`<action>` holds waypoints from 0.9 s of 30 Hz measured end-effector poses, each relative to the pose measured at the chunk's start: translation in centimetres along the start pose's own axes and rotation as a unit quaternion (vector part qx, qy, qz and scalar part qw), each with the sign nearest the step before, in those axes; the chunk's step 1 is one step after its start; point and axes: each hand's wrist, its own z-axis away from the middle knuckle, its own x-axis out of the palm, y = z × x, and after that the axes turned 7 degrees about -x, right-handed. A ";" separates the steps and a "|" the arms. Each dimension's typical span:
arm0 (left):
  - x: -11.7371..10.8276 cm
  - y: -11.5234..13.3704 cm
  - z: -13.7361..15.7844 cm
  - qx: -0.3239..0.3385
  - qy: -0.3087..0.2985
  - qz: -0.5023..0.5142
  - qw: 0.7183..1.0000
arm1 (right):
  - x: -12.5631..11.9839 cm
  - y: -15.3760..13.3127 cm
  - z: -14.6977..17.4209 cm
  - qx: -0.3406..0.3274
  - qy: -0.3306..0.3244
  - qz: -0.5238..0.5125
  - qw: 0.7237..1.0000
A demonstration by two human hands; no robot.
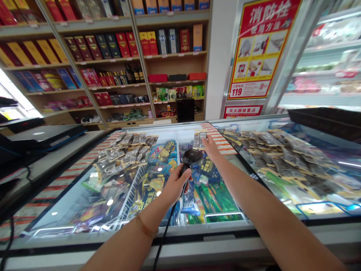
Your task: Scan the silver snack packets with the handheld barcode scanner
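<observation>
Forearms, two, bare, nearest to me: left forearm (pixel 126 241), with a thin tan wristband (pixel 145 227); right forearm (pixel 259 203), extended further forward.

Left hand (pixel 180 178), one: fingers wrapped around the handle of a black handheld scanner (pixel 192 156), its head forward; black cable (pixel 167 229) trailing down toward me.

Right hand (pixel 210 146), one: fingers at the right edge of a small packet (pixel 199 140), just beyond the scanner head. Whether they pinch or merely touch it, I cannot tell.

Glass-topped freezer (pixel 56 259), beneath both hands: bagged goods inside, including green packs (pixel 216 197) and blue-and-yellow bags (pixel 165 150); white wire divider (pixel 134 192).

Dark packets, pale-edged, two heaps: left heap (pixel 132 148), left of the scanner; right heap (pixel 270 146), right of the right forearm.

Black tray (pixel 327 122), far right.

Background, as I see it: shelving (pixel 175 67) stocked with boxes and bottles; red-and-yellow poster (pixel 254 49) on the wall, right of the shelving.
</observation>
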 end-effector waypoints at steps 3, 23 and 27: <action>-0.2 0.3 0.0 -0.003 0.039 0.021 0.999 | -0.2 -0.1 0.1 0.009 0.049 0.040 0.998; -19.3 7.9 10.0 0.020 0.420 0.082 0.904 | 21.9 -13.4 -0.5 0.106 -0.102 -0.099 0.984; -20.0 7.7 10.7 0.024 0.416 0.082 0.906 | 25.4 -15.0 -0.3 0.135 -0.174 -0.152 0.964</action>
